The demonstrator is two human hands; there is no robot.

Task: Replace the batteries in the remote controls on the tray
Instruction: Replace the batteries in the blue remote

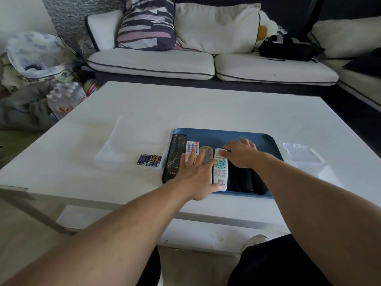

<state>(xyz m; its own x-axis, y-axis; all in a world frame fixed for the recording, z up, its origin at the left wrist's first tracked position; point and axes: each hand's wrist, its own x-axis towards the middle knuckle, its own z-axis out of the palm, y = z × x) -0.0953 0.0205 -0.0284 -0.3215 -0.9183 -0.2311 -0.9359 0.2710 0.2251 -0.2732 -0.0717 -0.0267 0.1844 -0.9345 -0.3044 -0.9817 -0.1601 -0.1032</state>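
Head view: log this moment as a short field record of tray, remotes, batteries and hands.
surface: white table
tray: blue tray, near the front edge
remotes: side by side on the tray, including a white remote
batteries: row of batteries in a clear container left of the tray
left hand: fingers straight, lying over the remotes
right hand: flat over the remotes' far ends

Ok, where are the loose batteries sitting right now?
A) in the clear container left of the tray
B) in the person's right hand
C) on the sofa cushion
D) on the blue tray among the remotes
A: the batteries lie in a row inside the clear plastic container on the white table, just left of the blue tray; neither hand holds any.
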